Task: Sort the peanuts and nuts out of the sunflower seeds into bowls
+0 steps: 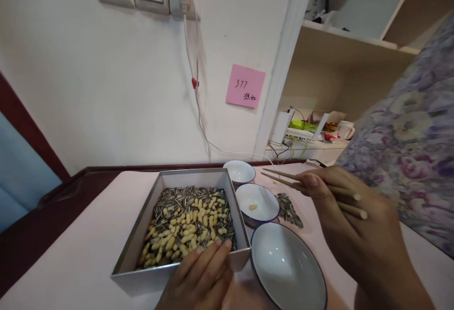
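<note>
Between the fingers of my right hand [358, 220] is a pair of wooden chopsticks [283, 177], their tips slightly apart with nothing visible between them. They point left above the table, to the right of the bowls. My left hand [202, 277] holds the near wall of a square metal box [136, 234], fingers over its rim and thumb hidden. Inside the box, unshelled peanuts [187, 229] lie over striped sunflower seeds [191, 194]. One peanut [253, 207] rests in the middle white blue-rimmed bowl [264, 194], just right of the box.
A smaller white bowl [239, 170] stands behind, and a larger one [287, 262] in front. Loose sunflower seeds [289, 210] lie on the pink table cover [102, 215]. A white cable [230, 152] hangs along the wall. Floral cloth [411, 125] is at the right.
</note>
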Demonstrator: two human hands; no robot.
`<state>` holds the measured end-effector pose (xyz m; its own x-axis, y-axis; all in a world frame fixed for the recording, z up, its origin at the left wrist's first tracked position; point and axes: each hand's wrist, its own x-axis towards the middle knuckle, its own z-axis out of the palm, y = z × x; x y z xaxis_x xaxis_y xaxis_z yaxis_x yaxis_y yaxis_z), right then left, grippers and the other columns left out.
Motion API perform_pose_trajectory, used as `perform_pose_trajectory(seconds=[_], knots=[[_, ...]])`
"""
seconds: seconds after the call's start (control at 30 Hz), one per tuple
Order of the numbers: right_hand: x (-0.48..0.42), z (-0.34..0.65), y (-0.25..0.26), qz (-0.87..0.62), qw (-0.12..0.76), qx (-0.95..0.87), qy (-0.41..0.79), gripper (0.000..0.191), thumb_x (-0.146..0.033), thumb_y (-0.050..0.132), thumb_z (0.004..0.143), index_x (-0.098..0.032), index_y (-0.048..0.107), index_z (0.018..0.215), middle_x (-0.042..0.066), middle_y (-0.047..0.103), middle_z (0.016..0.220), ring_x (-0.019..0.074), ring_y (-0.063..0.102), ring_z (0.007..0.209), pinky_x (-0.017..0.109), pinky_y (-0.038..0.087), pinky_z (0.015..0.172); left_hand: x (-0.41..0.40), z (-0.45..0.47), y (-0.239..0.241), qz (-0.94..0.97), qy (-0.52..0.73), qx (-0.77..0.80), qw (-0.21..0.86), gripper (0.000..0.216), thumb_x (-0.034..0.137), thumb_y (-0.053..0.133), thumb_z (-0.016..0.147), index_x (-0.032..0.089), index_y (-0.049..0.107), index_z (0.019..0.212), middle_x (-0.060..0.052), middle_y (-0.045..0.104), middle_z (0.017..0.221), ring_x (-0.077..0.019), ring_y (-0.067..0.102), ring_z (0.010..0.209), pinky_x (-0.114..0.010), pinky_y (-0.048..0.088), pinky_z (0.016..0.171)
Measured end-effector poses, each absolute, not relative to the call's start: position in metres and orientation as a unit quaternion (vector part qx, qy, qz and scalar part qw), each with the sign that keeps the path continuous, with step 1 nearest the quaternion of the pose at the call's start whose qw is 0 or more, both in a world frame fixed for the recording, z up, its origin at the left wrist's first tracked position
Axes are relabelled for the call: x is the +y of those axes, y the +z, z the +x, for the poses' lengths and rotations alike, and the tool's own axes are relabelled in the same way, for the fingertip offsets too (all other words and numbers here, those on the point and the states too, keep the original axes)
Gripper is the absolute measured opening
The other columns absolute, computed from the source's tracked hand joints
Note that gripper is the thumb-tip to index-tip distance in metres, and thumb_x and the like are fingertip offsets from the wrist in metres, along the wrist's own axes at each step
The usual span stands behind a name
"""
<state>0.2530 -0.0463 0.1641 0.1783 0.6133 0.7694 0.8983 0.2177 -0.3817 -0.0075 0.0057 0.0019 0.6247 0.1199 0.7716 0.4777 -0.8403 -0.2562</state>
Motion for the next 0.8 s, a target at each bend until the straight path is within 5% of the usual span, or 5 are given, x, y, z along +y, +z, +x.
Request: perform_pose_trajectory(seconds=[0.13, 0.3, 0.8], knots=[[-0.049, 0.232, 0.163, -0.564, 0.506, -0.652, -0.001, 0.025, -0.037, 0.053, 0.106, -0.028, 0.072, 0.093, -0.003, 0.072, 0.088, 0.0089, 0.069, 0.083, 0.020, 0.050, 0.068, 0.005, -0.007, 0.002, -0.872, -0.399, -0.175, 0.224, 0.025, 0.024, 0.053, 0.105, 0.023, 0.077, 0.100, -0.004, 0.067, 0.139, -0.0169, 0.052, 0.132, -0.035, 0.016, 0.127], [-0.039, 0.213, 0.154, -0.556, 0.418, -0.703, 0.149, 0.040, -0.043, 0.047, 0.106, -0.022, 0.060, 0.074, -0.002, 0.062, 0.074, 0.0111, 0.059, 0.069, 0.027, 0.045, 0.063, 0.004, -0.006, 0.003, -0.871, -0.395, -0.175, 0.235, 0.025, 0.021, 0.052, 0.104, 0.023, 0.077, 0.102, -0.004, 0.066, 0.138, -0.0167, 0.052, 0.132, -0.035, 0.016, 0.127], [-0.017, 0.192, 0.130, -0.585, 0.359, -0.699, 0.202, 0.044, -0.048, 0.038, 0.106, -0.021, 0.057, 0.077, 0.003, 0.061, 0.080, 0.0164, 0.056, 0.075, 0.032, 0.040, 0.070, 0.003, -0.008, -0.001, -0.872, -0.386, -0.181, 0.241, 0.016, 0.019, 0.061, 0.100, 0.024, 0.076, 0.105, -0.002, 0.067, 0.138, -0.0162, 0.053, 0.134, -0.036, 0.016, 0.129]])
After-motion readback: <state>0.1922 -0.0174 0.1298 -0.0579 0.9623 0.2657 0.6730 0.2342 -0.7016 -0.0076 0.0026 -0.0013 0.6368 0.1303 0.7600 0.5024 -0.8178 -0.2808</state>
